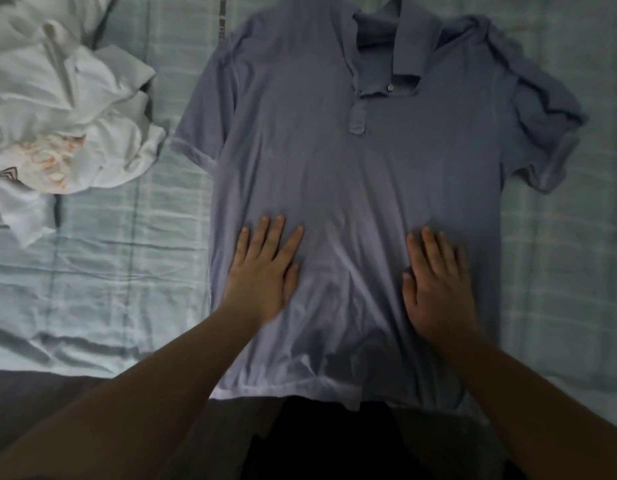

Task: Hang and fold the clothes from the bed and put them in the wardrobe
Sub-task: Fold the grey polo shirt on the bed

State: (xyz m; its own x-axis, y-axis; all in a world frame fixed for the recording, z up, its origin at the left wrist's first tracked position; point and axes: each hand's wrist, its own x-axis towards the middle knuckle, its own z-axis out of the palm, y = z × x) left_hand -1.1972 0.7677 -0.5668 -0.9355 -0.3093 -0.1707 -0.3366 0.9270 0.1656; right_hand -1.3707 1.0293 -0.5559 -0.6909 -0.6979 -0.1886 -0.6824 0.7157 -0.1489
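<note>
A single head-worn wide-angle camera looks steeply down from close above the near edge of the bed (92, 289), facing forward across it.

You are at a bed (560, 271) in the bedroom of a home: a soft, wrinkled sheet (92, 271), pale green with a faint check, fills nearly the whole view, as bedding does. On it lies ordinary household laundry: a blue-grey polo shirt (335, 168) spread flat with its collar pointing away from you, and a crumpled heap of white clothes (68, 109) just to its left. The light is dim and soft, as in a lived-in room indoors rather than a shop or workplace.
</note>
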